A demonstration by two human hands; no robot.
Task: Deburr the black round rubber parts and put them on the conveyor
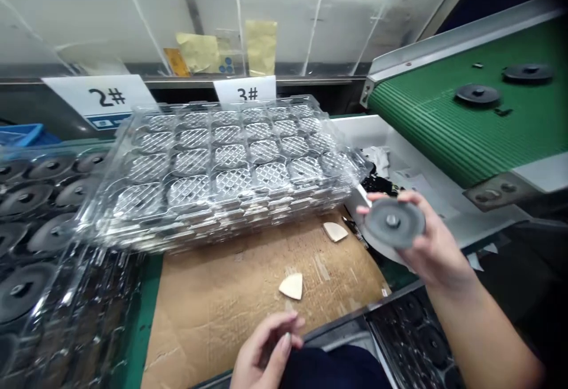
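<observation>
Pale wall behind metal ledge; yellow papers low on it; green conveyor at right

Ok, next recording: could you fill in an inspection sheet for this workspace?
Surface: brown cardboard, scuffed, bearing two pale wedges.
Job's things: one dark disc held up; more discs on the green belt and in the left-side trays.
Clutter: dark scraps beside the stacked clear trays.
Hands: right hand grips the disc at its rim; left hand loosely curled, nothing visible in it.
Cables: nothing seen.
Surroundings: signs 2# and 3# at the back.
</observation>
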